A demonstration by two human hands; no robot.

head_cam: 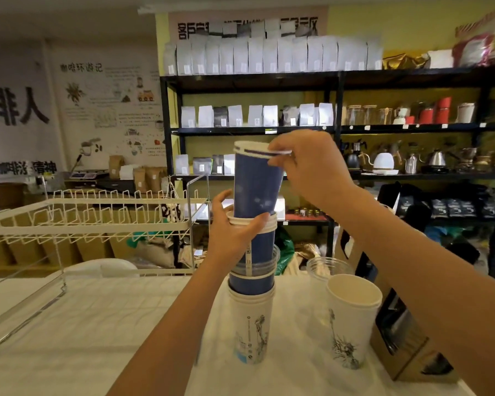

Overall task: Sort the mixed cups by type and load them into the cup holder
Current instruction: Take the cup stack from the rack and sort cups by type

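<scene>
- Head view: the right hand (303, 161) pinches the rim of the top dark blue paper cup (256, 181), which is tilted in the mixed cup stack (252, 281) on the white table (97, 324).
- The left hand (235, 232) grips the stack just below — fingers curled round it.
- A white printed paper cup (352, 318) stands near, right of the stack.
- The white wire cup holder (92, 218) stands at the left, apart.

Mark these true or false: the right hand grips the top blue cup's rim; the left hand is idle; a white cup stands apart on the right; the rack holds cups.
1. The right hand grips the top blue cup at its rim. True.
2. The left hand is idle. False: it holds the stack.
3. A white cup stands apart on the right. True.
4. The rack holds cups. False: none show in it.
</scene>
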